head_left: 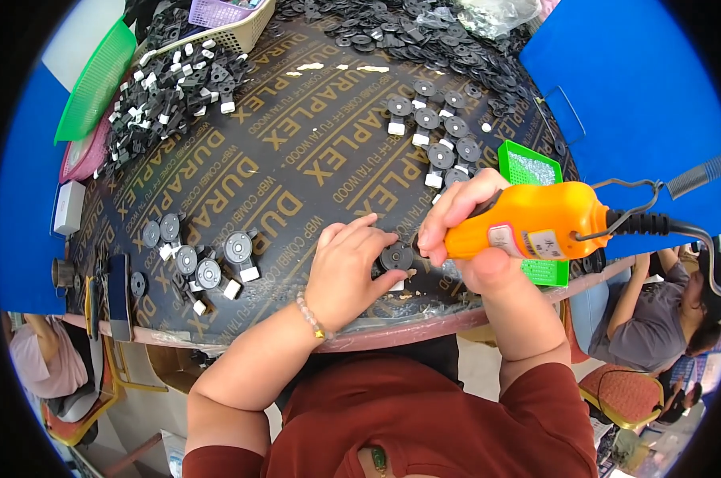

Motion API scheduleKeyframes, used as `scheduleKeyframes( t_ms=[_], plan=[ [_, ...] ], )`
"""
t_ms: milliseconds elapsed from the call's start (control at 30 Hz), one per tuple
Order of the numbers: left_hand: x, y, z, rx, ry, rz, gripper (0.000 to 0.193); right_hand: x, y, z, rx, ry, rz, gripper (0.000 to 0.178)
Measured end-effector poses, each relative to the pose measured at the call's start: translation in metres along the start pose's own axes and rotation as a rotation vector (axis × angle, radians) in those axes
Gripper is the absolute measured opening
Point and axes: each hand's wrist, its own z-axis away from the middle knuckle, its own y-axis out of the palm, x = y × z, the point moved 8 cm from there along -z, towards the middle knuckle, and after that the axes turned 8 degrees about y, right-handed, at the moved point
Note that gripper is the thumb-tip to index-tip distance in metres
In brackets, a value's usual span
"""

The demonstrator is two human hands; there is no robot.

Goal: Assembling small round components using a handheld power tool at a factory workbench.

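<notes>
My right hand (472,223) is wrapped round an orange corded electric screwdriver (532,221) that lies nearly level, its tip pointing left. Close by that tip is a black round wheel-like part (396,256) with a white block at its lower edge. My left hand (348,263) holds this part down on the table, thumb on the near side and fingers on the far side. Beyond them stands a group of similar black wheel parts (441,155) with white blocks. More of these parts (209,273) sit to the left of my left hand. Whether the tip meets a screw is too small to tell.
A green tray (563,171) of small metal pieces stands beneath the screwdriver. Black parts with white ends (173,95) are heaped far left, loose black discs (448,48) far right. A phone (119,295) lies near the left edge. Blue panels (639,88) flank the table; people sit on both sides.
</notes>
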Motion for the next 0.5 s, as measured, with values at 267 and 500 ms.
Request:
scheduleKeyframes(
  t_ms=[267, 500],
  plan=[
    [-0.005, 0.0, -0.005, 0.013, -0.006, -0.022, 0.042, -0.001, -0.004, -0.001, -0.017, -0.038, 0.028, 0.055],
    [-0.008, 0.002, 0.0, -0.001, -0.019, -0.047, 0.044, 0.052, -0.084, 0.016, -0.239, -0.351, -0.048, 0.037]
  ],
)
